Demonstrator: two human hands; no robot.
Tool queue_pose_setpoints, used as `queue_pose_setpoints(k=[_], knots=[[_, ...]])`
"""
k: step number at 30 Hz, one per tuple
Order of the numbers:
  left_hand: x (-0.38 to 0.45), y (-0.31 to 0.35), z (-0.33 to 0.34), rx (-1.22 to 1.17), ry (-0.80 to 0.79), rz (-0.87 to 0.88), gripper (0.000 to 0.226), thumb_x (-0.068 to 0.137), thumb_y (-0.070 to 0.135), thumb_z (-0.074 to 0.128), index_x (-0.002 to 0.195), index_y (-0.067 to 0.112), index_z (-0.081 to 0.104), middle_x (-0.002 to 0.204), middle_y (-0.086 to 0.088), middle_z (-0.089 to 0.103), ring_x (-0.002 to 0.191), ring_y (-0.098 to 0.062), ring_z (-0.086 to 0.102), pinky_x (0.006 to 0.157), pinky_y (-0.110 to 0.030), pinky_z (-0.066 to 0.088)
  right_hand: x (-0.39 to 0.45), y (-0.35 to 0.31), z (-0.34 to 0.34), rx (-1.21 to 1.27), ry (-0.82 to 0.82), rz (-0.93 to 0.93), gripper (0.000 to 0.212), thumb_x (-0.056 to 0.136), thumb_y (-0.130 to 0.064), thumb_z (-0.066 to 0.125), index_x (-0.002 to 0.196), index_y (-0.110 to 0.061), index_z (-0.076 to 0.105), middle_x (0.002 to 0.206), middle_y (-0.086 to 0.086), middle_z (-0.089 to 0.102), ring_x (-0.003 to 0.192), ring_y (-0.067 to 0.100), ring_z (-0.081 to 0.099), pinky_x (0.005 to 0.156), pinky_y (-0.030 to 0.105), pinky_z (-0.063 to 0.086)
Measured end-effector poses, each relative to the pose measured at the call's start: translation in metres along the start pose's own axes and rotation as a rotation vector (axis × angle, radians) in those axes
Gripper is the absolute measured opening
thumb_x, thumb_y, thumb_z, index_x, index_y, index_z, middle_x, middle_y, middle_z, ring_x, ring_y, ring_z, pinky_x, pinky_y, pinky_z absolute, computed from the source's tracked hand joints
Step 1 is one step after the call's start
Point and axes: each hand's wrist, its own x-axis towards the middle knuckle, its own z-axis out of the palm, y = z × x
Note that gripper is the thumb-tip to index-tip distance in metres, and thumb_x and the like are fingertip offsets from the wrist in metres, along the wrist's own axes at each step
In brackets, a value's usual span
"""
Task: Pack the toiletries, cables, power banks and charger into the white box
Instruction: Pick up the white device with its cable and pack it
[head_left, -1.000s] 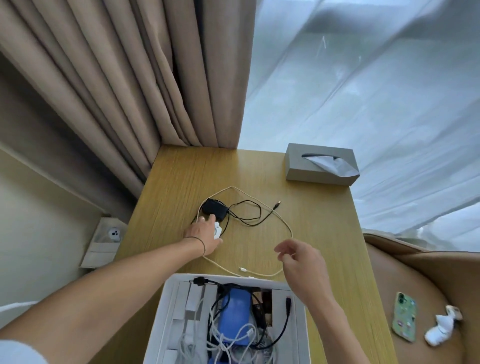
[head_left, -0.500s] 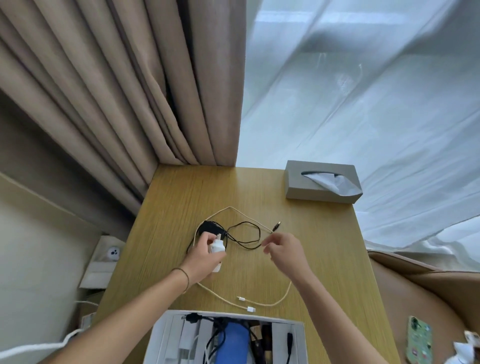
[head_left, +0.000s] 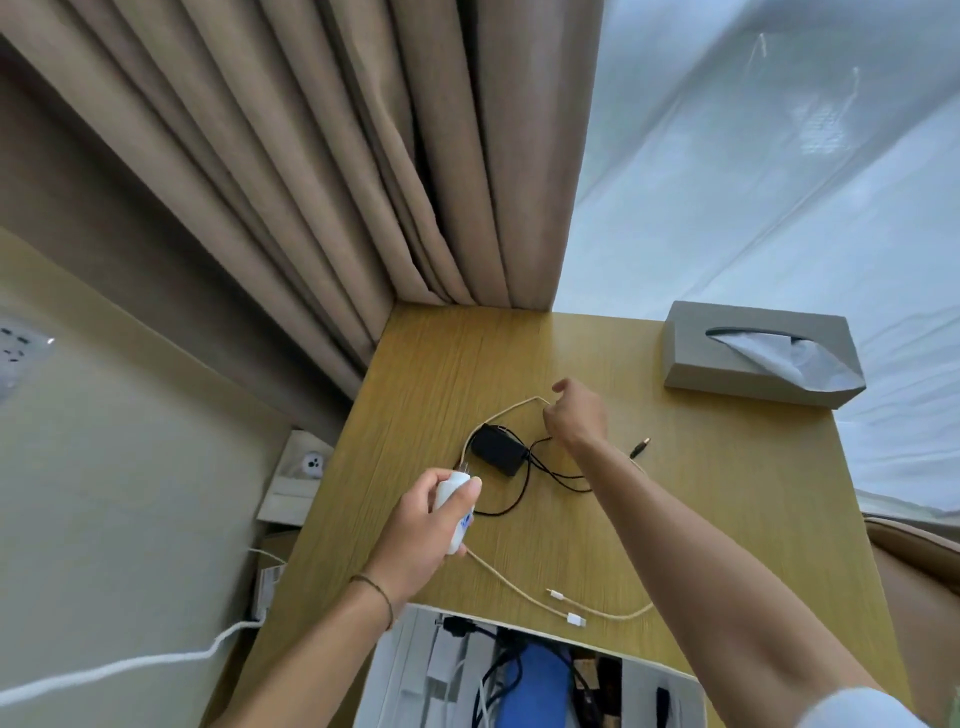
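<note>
My left hand (head_left: 423, 530) grips a white charger (head_left: 457, 506) lifted just above the wooden table (head_left: 727, 499). A beige braided cable (head_left: 511, 579) runs from the charger across the table to white plugs near the front. My right hand (head_left: 576, 415) pinches the far loop of that beige cable. Between the hands lies a black adapter (head_left: 496, 454) with a thin black cord (head_left: 556, 470) ending in a plug at the right. The white box (head_left: 410, 670) stands at the front edge, holding a blue power bank (head_left: 535, 686) and tangled cables.
A grey tissue box (head_left: 758, 358) sits at the table's back right. Beige curtains (head_left: 322, 182) hang behind, with a sheer white curtain at right. A wall socket and a thick white cord (head_left: 114, 667) are left of the table.
My left hand lifted the white charger off the table and drew it toward me. My right hand reached forward past the black cord to the beige cable's far loop.
</note>
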Motion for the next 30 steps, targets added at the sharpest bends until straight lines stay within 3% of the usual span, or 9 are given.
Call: queue_pose_setpoints(k=[6,10,17,21,24,27,30], knots=[[-0.029,-0.005,-0.005,0.022,-0.038,0.029,0.020,0.092,0.036,0.067,0.107,0.024,0.063,0.100,-0.013,0.069,0.067,-0.011,0.063,0.051,-0.013,0.046,0.017,-0.006,0.013,0.046,-0.015,0.134,0.028,0.093,-0.016,0.070,0.121,-0.014,0.064,0.112,0.006,0.069,0.097,0.022,0.065,0.090,0.041,0.058],[-0.043,-0.010,-0.008,0.085,-0.112,0.076,0.027,0.089,0.032,0.073,0.113,0.029,0.061,0.099,-0.006,0.068,0.072,-0.008,0.066,0.057,-0.016,0.049,0.013,-0.011,0.012,0.145,-0.098,0.095,0.017,0.091,-0.022,0.073,0.105,-0.013,0.075,0.102,0.003,0.074,0.092,0.020,0.069,0.088,0.039,0.060],[-0.057,-0.011,-0.012,0.113,-0.173,0.102,0.041,0.078,0.048,0.073,0.114,0.035,0.059,0.102,-0.008,0.069,0.077,-0.014,0.068,0.060,-0.021,0.053,-0.015,-0.007,0.005,-0.144,-0.123,-0.014,0.016,0.094,-0.008,0.065,0.110,-0.007,0.068,0.107,0.010,0.071,0.096,0.025,0.069,0.088,0.041,0.060],[-0.060,-0.015,-0.018,0.108,-0.153,0.090,0.045,0.076,0.050,0.073,0.116,0.035,0.058,0.104,-0.008,0.068,0.089,-0.028,0.071,0.062,-0.027,0.057,-0.026,-0.005,0.012,-0.209,-0.079,-0.008,0.019,0.095,-0.006,0.058,0.112,-0.009,0.065,0.104,0.008,0.069,0.092,0.024,0.066,0.084,0.039,0.060],[-0.064,-0.019,-0.025,0.042,-0.122,0.091,0.036,0.086,0.036,0.074,0.119,0.031,0.058,0.105,-0.008,0.068,0.087,-0.021,0.071,0.063,-0.028,0.058,-0.032,-0.010,0.018,-0.109,-0.050,0.005,0.015,0.098,-0.023,0.062,0.108,-0.013,0.069,0.094,0.003,0.070,0.082,0.020,0.066,0.074,0.033,0.058],[-0.070,-0.021,-0.027,-0.030,-0.099,0.073,0.033,0.089,0.030,0.073,0.120,0.027,0.059,0.107,-0.008,0.067,0.086,-0.016,0.070,0.063,-0.032,0.061,-0.042,-0.019,0.016,0.021,-0.031,-0.019,0.036,0.102,-0.045,0.053,0.100,-0.015,0.072,0.086,0.000,0.072,0.071,0.017,0.064,0.064,0.032,0.053],[-0.078,-0.022,-0.027,-0.072,-0.127,0.071,0.037,0.087,0.032,0.074,0.121,0.024,0.060,0.110,-0.008,0.068,0.094,-0.021,0.070,0.068,-0.038,0.063,-0.056,-0.027,0.007,0.101,-0.020,-0.076,0.039,0.104,-0.043,0.049,0.099,-0.014,0.074,0.086,0.000,0.073,0.073,0.019,0.070,0.069,0.035,0.061]])
